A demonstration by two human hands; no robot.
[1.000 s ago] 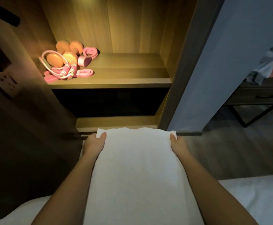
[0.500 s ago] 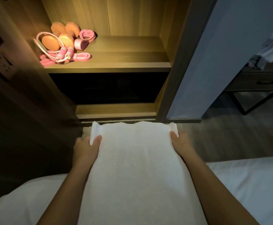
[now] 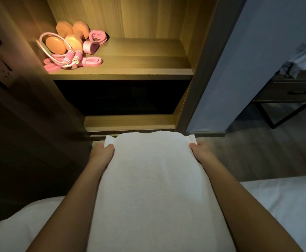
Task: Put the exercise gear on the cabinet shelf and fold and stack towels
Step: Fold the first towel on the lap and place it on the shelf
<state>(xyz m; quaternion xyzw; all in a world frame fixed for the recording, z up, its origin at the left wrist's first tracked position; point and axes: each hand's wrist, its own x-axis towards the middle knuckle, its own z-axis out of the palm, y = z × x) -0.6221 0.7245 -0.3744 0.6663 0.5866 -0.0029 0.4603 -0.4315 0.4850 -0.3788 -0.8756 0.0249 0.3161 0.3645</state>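
While reaching over bed, pinching towel far corners with left hand, right hand | lit cabinet shelf ahead, dumbbells, jump rope

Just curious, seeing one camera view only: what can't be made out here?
Head view:
- Fingers of left hand and right hand: tucked under the white towel.
- Lower cabinet compartment: too dark.
- Orange dumbbells: partly behind the pink jump rope.
- Desk: cut off by the right edge.

A white towel held spread by its far corners; orange dumbbells, pink jump rope, pink bands clustered left on the cabinet shelf
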